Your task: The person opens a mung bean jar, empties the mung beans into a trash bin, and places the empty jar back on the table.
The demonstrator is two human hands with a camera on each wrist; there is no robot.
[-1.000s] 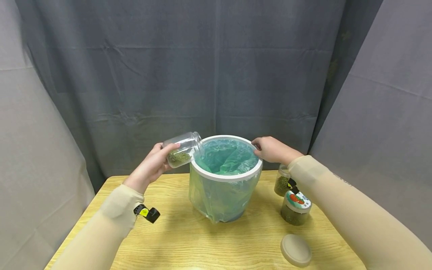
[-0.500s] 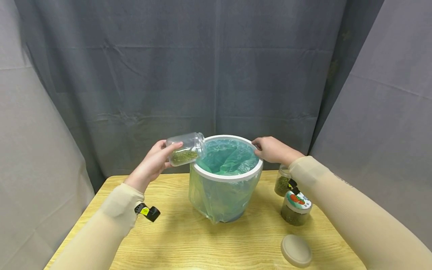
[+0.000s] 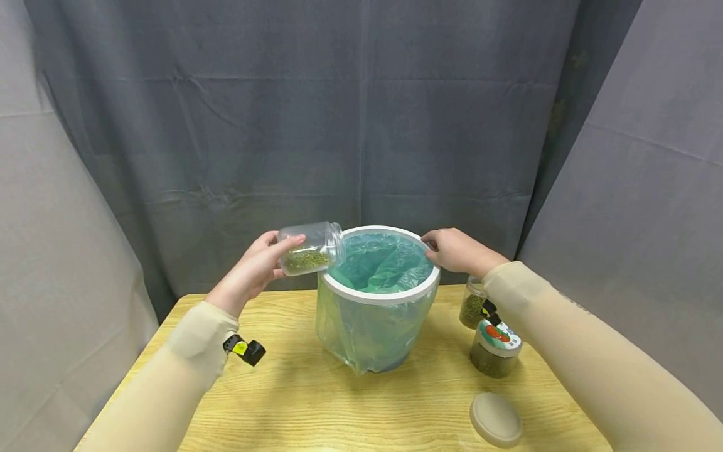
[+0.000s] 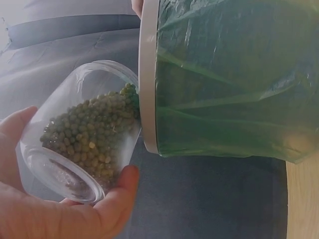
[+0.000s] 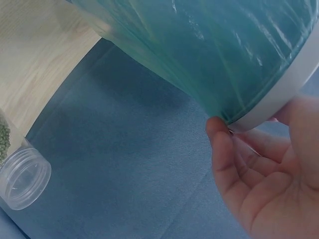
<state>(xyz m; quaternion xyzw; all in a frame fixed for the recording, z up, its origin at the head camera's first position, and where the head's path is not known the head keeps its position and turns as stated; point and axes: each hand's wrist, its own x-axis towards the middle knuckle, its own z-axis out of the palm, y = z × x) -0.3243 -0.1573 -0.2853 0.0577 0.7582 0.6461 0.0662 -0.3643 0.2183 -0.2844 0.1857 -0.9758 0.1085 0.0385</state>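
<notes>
My left hand (image 3: pixel 251 270) holds a clear plastic jar (image 3: pixel 307 232), tipped onto its side. Its uncapped mouth is at the left rim of a trash bin (image 3: pixel 381 298) lined with a green plastic bag (image 3: pixel 367 333). Green mung beans (image 4: pixel 84 129) lie along the jar's lower side and reach toward the mouth in the left wrist view. On the bin's opposite side, my right hand (image 3: pixel 457 250) grips the white rim, fingers curled against its outside in the right wrist view. Whether beans lie inside the bag cannot be seen.
Right of the bin stand an open jar of beans (image 3: pixel 471 311) and a lidded jar (image 3: pixel 494 361) with a picture on its lid. A beige lid (image 3: pixel 496 419) lies near the front of the wooden table (image 3: pixel 305 408). Grey curtains (image 3: pixel 271 125) enclose the table.
My left hand has shifted the jar slightly right and tipped it a little further toward level. Its beans have spread toward the mouth. My right hand stays on the rim.
</notes>
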